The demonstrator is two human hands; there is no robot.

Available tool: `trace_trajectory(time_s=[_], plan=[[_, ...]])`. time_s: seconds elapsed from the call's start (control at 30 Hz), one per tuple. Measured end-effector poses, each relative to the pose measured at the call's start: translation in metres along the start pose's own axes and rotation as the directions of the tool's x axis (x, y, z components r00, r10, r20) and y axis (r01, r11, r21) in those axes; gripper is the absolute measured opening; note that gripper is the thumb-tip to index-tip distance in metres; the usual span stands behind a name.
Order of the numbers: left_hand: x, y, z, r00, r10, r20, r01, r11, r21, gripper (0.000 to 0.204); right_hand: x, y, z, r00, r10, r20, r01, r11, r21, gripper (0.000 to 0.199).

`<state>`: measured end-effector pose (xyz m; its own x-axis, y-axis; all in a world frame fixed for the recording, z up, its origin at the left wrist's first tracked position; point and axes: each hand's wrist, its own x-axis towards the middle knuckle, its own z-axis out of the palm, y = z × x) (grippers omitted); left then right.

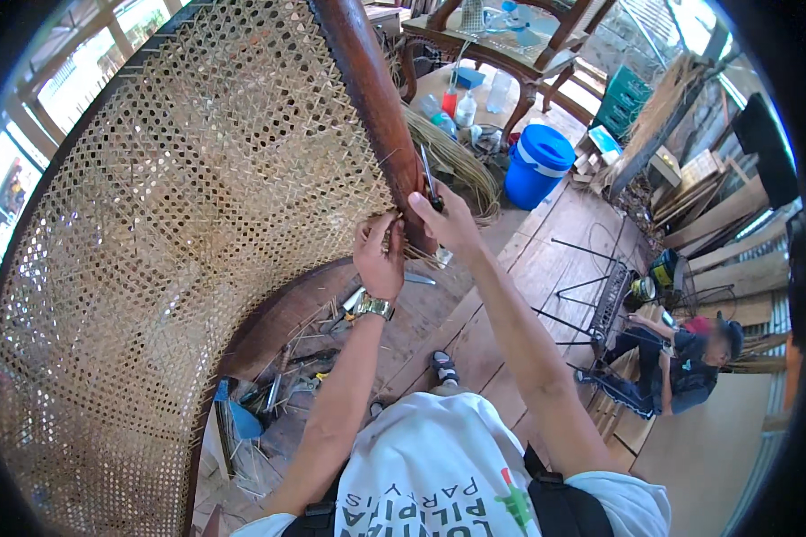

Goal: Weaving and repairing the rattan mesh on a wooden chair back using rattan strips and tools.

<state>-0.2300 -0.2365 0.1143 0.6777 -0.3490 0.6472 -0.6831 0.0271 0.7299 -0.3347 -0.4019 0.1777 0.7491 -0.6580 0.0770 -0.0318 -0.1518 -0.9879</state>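
A large woven cane panel [197, 179] fills the left side, set in a curved dark-brown wooden frame [360, 76]. My left hand [381, 261] is closed at the panel's lower right edge beside the frame, its fingers pinching the loose ends of cane strands. Just right of it, my right hand [454, 224] grips a thin-bladed metal tool [426, 170] with a dark handle, its tip pointing up and away. The fingers partly cover the handle, so its exact kind is unclear. Short cane ends stick out along the frame.
Tools and cane scraps lie on the floor below the frame, near a knife blade [418, 279]. A cane bundle [457, 166], a blue water jug [539, 166] and a wooden chair [484, 40] stand beyond. A person [681, 358] sits at the right near a black metal rack [612, 300].
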Motion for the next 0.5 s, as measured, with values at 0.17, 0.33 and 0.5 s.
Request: trace_trajectory(time_s=[0.17,0.33,0.5], plan=[[0.0,-0.007,0.015,0.998,-0.063,0.004,0.063,0.998,0.008,0.024,0.01,0.023,-0.003,0.995,-0.071,-0.065,0.069,0.997,-0.03,0.084],[0.004,-0.018,0.019,0.999,0.021,-0.043,-0.017,0.997,0.078,0.02,0.01,0.012,0.002,0.997,0.018,-0.07,-0.026,0.993,-0.115,0.072],[0.007,-0.023,0.027,0.993,0.11,-0.041,-0.107,0.991,0.082,0.026,0.009,0.013,0.006,0.94,-0.314,-0.13,0.279,0.931,-0.234,0.066]])
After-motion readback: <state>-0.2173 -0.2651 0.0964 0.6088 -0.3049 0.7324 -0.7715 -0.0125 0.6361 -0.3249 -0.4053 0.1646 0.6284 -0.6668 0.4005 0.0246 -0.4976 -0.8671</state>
